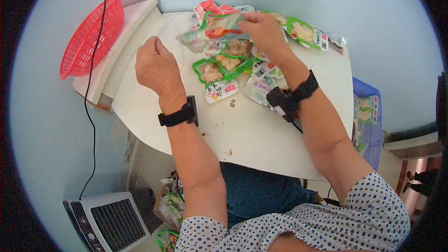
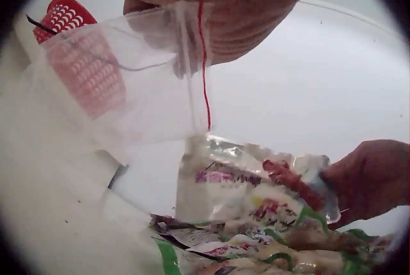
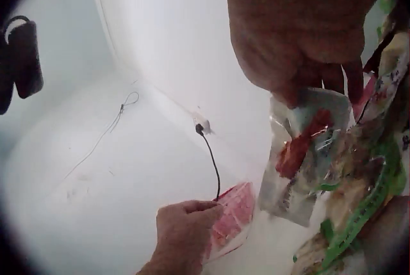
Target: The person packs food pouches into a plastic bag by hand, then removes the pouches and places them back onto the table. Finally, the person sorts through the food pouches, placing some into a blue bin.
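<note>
My left hand (image 1: 157,69) pinches a clear zip bag (image 2: 150,105) near its red seal line. In the left wrist view the bag looks flat and see-through, with the red basket showing behind it. My right hand (image 1: 267,35) grips one end of a silvery snack packet (image 1: 210,35) with a reddish food picture on it. The packet is held slantwise over a heap of green-edged food packets (image 1: 228,63), its free end pointing toward the left hand. In the right wrist view the packet (image 3: 298,160) hangs below the fingers, close beside the heap.
The heap spreads along the back of the white table (image 1: 261,140) by the wall. A red plastic basket (image 1: 95,37) leans at the back left. A blue crate (image 1: 373,135) with packets stands at the right, and a cooler fan (image 1: 114,219) at the lower left. A black cable (image 1: 95,65) hangs at the left.
</note>
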